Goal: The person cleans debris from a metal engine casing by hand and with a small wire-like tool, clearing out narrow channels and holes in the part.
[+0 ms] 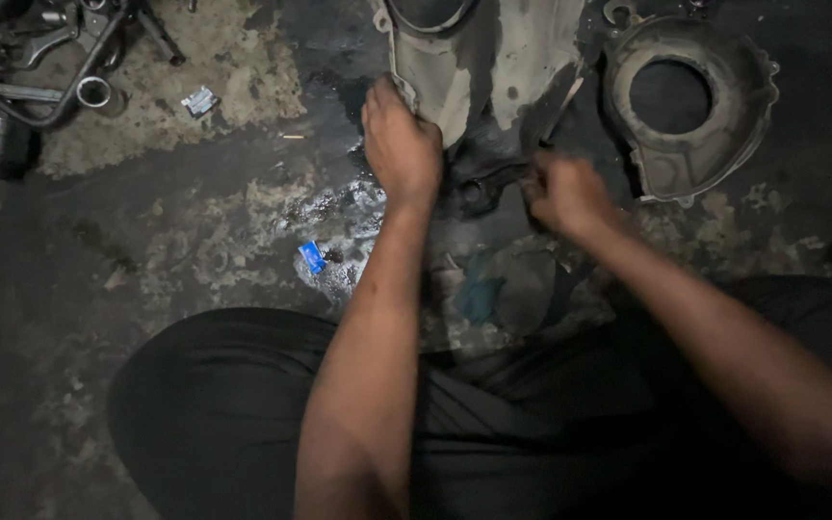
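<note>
I squat over a dark, oily floor. My left hand [400, 144] is closed over the near edge of a grey metal engine casing [479, 58] that lies at the top middle. My right hand [563, 191] is blurred and grips the end of a dark wrench [486, 183], which lies between the two hands just below the casing. The wrench's ring end points toward my left hand.
A round grey metal cover [690, 101] with a large hole lies at the top right. Tools, a metal ring [93, 91] and dark tubing sit at the top left. A small blue scrap [312, 256] and a bit of foil [199, 100] lie on the stained floor.
</note>
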